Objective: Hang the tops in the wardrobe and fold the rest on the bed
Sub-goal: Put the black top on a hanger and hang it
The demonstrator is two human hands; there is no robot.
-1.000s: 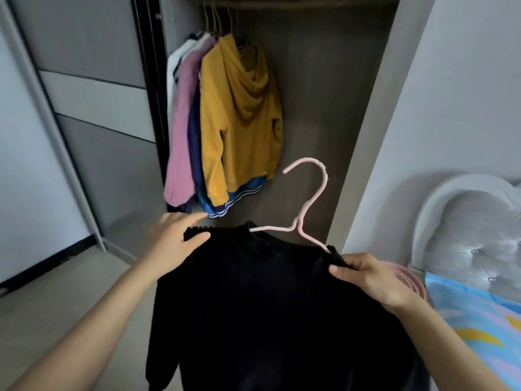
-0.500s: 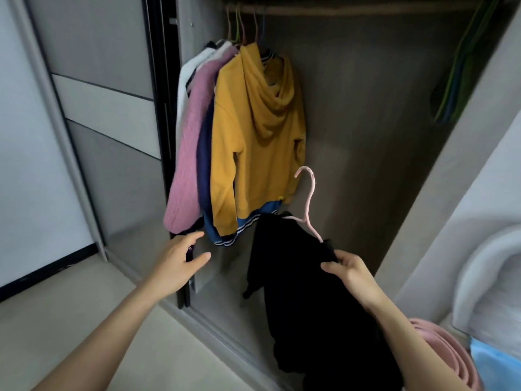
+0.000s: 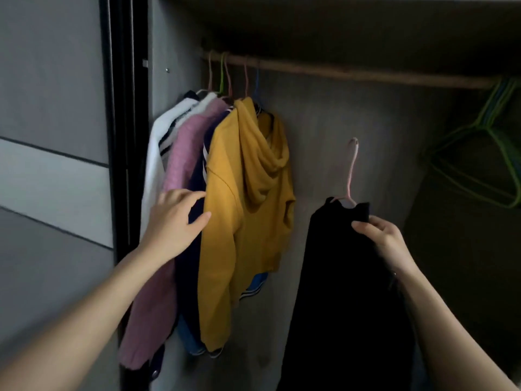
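At the open wardrobe [image 3: 324, 117], my right hand [image 3: 386, 241] pinches the shoulder of the black top [image 3: 346, 283], which hangs on a pink hanger [image 3: 351, 170]. The hanger's hook stands upright, well below the rail [image 3: 366, 76]. My left hand [image 3: 174, 221], fingers loose and spread, rests against the navy top [image 3: 194, 182] beside the yellow hoodie [image 3: 248, 198]. Left of these hang a pink sweater [image 3: 180, 153] and a white top [image 3: 156, 153]. Green hangers [image 3: 485, 153] cluster at the rail's far right.

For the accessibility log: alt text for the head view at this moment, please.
The right hand grips a black top on a pink hanger, its hook below the wardrobe rail. The left hand touches the hung clothes beside a yellow hoodie; green hangers hang at the rail's right end.
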